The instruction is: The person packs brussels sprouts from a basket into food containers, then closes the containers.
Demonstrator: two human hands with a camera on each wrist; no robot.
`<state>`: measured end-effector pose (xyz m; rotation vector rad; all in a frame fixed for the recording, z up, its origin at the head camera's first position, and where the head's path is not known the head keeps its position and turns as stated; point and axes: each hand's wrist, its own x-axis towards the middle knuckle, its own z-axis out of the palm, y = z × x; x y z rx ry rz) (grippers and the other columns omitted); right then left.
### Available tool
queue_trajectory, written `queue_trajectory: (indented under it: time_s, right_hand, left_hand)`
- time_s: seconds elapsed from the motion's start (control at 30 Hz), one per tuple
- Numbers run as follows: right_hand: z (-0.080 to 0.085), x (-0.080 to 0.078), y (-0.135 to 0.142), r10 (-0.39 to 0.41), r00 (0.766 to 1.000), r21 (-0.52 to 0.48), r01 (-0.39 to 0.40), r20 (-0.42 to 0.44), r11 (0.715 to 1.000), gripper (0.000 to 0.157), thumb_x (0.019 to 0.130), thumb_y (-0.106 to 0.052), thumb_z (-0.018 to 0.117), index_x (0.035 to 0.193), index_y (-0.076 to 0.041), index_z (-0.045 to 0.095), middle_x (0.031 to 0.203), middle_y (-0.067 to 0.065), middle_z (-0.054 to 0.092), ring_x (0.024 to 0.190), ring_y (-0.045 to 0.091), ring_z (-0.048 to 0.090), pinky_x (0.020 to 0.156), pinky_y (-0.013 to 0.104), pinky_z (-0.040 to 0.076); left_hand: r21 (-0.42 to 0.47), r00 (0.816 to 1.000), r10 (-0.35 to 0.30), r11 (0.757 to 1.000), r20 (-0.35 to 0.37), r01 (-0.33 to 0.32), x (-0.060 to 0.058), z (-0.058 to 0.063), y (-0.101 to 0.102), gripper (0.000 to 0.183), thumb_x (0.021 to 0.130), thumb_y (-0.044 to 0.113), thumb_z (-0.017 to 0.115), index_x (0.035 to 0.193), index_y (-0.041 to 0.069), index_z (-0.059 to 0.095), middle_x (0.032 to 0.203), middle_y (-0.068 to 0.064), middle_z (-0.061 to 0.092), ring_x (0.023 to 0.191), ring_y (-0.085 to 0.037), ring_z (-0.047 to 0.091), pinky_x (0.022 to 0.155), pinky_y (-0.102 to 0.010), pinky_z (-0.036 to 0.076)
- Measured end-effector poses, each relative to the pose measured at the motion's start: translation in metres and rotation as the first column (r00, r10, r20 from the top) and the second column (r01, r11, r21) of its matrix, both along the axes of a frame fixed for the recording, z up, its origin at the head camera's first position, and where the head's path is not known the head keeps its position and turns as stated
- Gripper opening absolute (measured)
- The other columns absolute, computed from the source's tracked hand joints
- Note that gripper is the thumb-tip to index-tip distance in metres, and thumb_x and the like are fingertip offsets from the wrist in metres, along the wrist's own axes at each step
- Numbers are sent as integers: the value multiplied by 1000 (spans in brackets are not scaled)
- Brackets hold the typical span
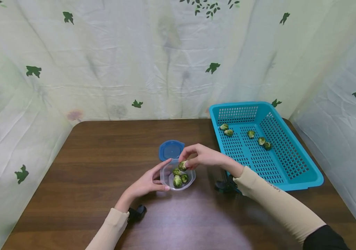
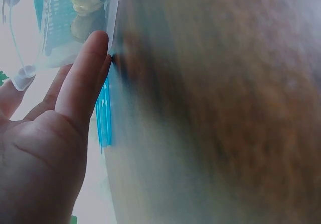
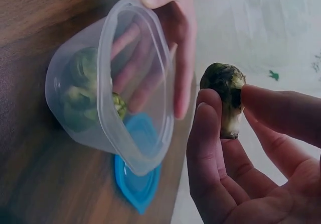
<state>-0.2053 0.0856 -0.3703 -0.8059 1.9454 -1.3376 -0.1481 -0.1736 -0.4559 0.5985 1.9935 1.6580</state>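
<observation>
My right hand (image 1: pixel 196 155) pinches a Brussels sprout (image 3: pixel 223 96) between thumb and fingertips, over the clear plastic container (image 1: pixel 190 181). Three more sprouts (image 1: pixel 178 181) lie together at the bottom of that container. On its left side, my left hand (image 1: pixel 150 180) holds the container, thumb at the near rim and index finger reaching along the far rim. Several of its fingers (image 3: pixel 131 76) show through the clear wall in the right wrist view. A blue lid (image 1: pixel 171 150) lies on the table just behind the container. In the left wrist view, the container (image 2: pixel 114 18) is cut off at the top.
At the right stands a large turquoise basket (image 1: pixel 303 182) with several loose sprouts (image 1: pixel 251 134) on its slotted floor. Its left wall is close to my right forearm. The brown wooden table (image 1: pixel 102 152) ends against a leaf-printed cloth (image 1: pixel 152 69) at the back.
</observation>
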Motion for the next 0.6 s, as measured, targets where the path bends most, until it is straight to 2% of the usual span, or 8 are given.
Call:
queue_trajectory:
  time_s: [0.13,0.23,0.43,0.6]
  right_hand:
    - [-5,1,-10,8,1000,15,-8,-4,1000,15,89,1,61,103,4,63,96,10,61,87,37,65,75,45,56]
    - [-8,3,-17,2,1000,31,-1,-5,1000,13,89,1,62,101,3,64,94,9,62,83,34,66,74,46,56]
    - [-13,5,-28,-7,999,79,10,-37,997,12,87,2,63,99,-1,66,90,7,61,75,20,64,69,36,57]
    - [-14,6,-33,-1,998,94,6,-56,996,12,87,3,62,97,-2,67,90,6,61,73,19,63,67,34,56]
  left_hand:
    - [1,1000,-3,1000,7,3,0,0,0,89,84,11,75,153,23,20,155,-10,19,133,-33,36,92,-35,49]
    - [4,1000,-6,1000,2,6,0,-1,0,89,84,10,74,154,20,19,155,-12,20,131,-35,37,92,-36,49]
    - [5,1000,-10,1000,-9,10,0,-2,-1,87,85,9,73,154,17,20,153,-16,23,129,-35,40,93,-36,48]
    - [18,1000,-11,1000,-5,11,0,-2,-1,86,86,8,72,153,17,19,152,-17,24,129,-35,41,93,-36,48]
